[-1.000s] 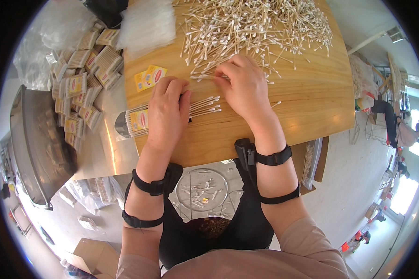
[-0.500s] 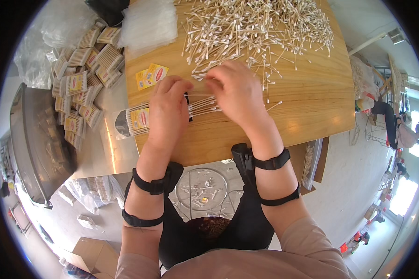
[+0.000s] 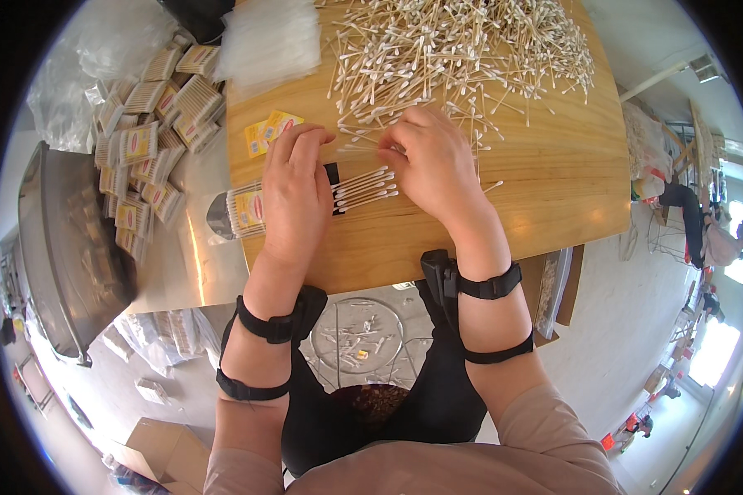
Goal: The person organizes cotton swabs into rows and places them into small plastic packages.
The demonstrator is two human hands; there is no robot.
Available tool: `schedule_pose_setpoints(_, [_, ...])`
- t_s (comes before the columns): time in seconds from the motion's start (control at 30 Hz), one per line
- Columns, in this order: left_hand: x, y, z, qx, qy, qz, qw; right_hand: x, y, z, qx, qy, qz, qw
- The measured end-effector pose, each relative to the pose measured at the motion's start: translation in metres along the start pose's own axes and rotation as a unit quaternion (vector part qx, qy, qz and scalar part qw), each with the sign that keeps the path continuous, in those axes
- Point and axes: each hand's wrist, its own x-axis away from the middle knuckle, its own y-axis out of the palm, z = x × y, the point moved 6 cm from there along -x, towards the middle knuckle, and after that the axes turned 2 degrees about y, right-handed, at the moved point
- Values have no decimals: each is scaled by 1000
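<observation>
On the wooden table, my left hand [image 3: 295, 186] arches over a row of cotton swabs [image 3: 365, 190], its fingers loosely bent and apart from the thumb. The swabs' white tips stick out to its right, across a black strip [image 3: 333, 177]. Left of this hand lies a clear bag with a yellow card [image 3: 246, 208], swab sticks showing inside it. My right hand [image 3: 428, 157] is at the near edge of the loose swab pile [image 3: 462, 58], thumb and fingers pinched together. A faint, blurred swab [image 3: 357, 150] reaches from its fingertips toward the left hand.
Two yellow cards [image 3: 271, 132] lie beyond my left hand, with a stack of clear bags [image 3: 271, 41] farther back. Filled swab packs [image 3: 144, 148] are heaped on a metal surface at the left, beside a grey bin [image 3: 66, 239]. An open carton [image 3: 161, 454] stands on the floor.
My right hand has moved slightly right, away from the row's tips, and its fingers have drawn closer together. The left hand stays over the row, its fingers shifted a little.
</observation>
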Motion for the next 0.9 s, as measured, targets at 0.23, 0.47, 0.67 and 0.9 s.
schedule_pose_setpoints(0.23, [1,4,-1,4,2,-32,999,0,1,3,-26,-14,16,999])
schedule_pose_setpoints(0.47, [3,11,1,57,-12,-66,996,1,4,-2,-47,-30,-12,998])
schedule_pose_setpoints(0.67, [5,11,0,34,-30,-80,996,1,4,4,-66,-5,-23,998])
schedule_pose_setpoints(0.9, [4,4,-2,-21,-8,-77,997,1,-7,25,-51,69,-15,996])
